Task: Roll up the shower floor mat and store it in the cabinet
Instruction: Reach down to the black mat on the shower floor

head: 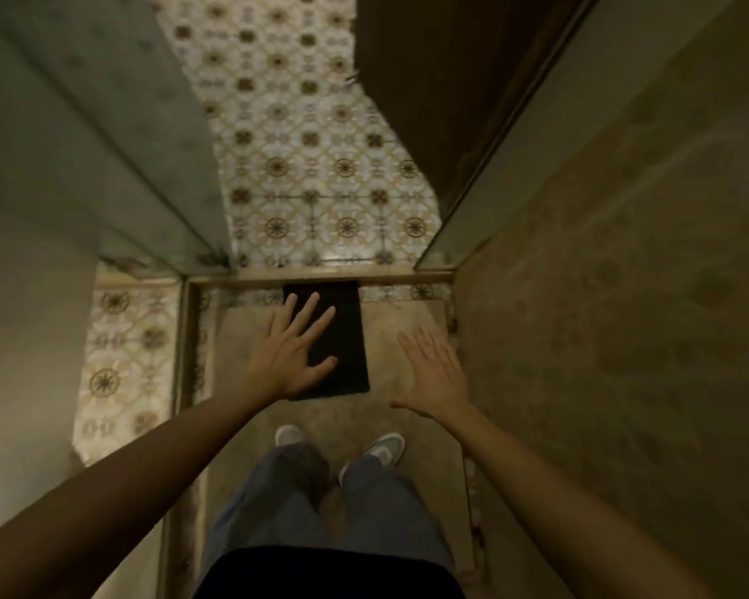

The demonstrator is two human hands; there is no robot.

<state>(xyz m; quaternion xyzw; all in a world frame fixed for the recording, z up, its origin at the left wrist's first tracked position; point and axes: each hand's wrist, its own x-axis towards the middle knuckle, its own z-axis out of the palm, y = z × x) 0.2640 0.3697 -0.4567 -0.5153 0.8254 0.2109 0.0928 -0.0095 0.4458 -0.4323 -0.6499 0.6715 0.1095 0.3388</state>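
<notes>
A small black rectangular mat (344, 339) lies flat on the beige shower floor, its far end at the shower's threshold. My left hand (293, 350) hangs open above the mat's left side, fingers spread, holding nothing. My right hand (433, 373) is open too, palm down, to the right of the mat over the beige floor. Both arms reach forward and down. My shoes (381, 447) stand on the floor just behind the mat. No cabinet is in view.
Glass shower panels (117, 157) rise on the left and right (515, 175), leaving a narrow opening ahead. Patterned floor tiles (312, 166) stretch beyond the threshold (321, 276). A dark brown door or panel (442, 92) stands at the far right. A tiled wall (623, 339) closes in the right side.
</notes>
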